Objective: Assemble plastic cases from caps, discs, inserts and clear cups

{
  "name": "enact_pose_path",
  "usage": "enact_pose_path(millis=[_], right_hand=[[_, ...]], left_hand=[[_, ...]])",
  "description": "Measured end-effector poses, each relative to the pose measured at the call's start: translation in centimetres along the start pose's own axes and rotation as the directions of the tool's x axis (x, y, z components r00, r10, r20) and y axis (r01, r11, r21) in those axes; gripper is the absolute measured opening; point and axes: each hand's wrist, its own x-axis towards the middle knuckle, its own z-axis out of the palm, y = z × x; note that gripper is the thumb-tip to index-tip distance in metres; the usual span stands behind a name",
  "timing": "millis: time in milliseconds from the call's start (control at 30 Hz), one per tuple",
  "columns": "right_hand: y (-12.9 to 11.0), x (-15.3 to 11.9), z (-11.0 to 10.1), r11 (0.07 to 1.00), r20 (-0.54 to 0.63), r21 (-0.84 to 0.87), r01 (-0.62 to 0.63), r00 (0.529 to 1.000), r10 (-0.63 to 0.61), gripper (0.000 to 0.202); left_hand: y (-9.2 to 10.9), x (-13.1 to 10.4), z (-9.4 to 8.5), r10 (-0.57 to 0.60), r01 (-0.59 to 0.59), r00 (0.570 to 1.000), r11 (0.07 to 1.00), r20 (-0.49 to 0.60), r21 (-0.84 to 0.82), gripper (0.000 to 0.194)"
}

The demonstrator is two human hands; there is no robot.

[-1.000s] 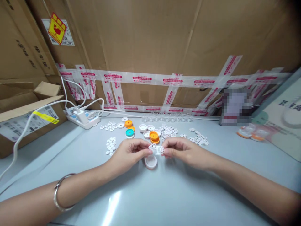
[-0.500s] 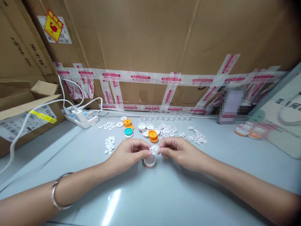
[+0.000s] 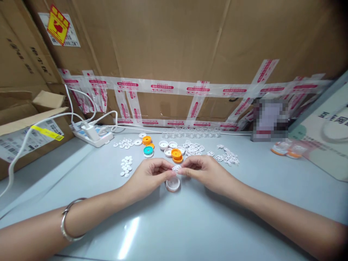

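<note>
Between my two hands is a small white plastic piece with cut-out holes [image 3: 177,168]. My left hand [image 3: 153,174] pinches its left side with thumb and fingertips, and my right hand [image 3: 202,172] grips its right side, so the fingers cover much of it. Just below them, a round clear-topped case with an orange underside [image 3: 173,184] rests on the table. Beyond my fingers stand orange round caps [image 3: 176,154] and shallow white cups [image 3: 163,145]. A pile of similar white cut-out pieces [image 3: 193,148] lies behind my right hand.
Small white discs [image 3: 126,166] and white stemmed pieces [image 3: 125,143] lie at the left, near a teal cap [image 3: 148,150]. Clear round parts [image 3: 190,133] line the back. A power strip [image 3: 94,137] with cables, an open carton [image 3: 32,134] and orange-based cases [image 3: 289,149] flank the table.
My right hand has shifted slightly left, closer to my left fingertips. The white piece between them has turned and is more covered by my fingers.
</note>
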Motion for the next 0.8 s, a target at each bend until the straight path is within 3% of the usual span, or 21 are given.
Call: enact_pose_path(millis=[133,367,600,800], right_hand=[[0.1,-0.2,0.5,0.975,-0.082,0.210,0.072,0.995,-0.055,0.017],[0.2,-0.8,0.9,0.962,-0.205,0.132,0.240,0.956,-0.210,0.007],[-0.1,-0.6,1.2,0.938,-0.081,0.338,0.076,0.995,-0.052,0.012],[-0.5,-0.7,0.5,0.979,-0.002,0.199,0.053,0.999,-0.053,0.006]], left_hand=[[0.3,-0.2,0.0,0.042,-0.041,0.999,0.998,-0.031,0.036,0.011],[0.5,-0.3,-0.1,0.067,-0.068,0.997,0.998,-0.029,-0.013,0.010],[0.4,-0.7,-0.1,0.140,-0.139,0.990,0.983,-0.006,0.123,0.012],[0.4,-0.9,-0.1,0.224,-0.226,0.974,0.955,0.031,0.191,0.014]])
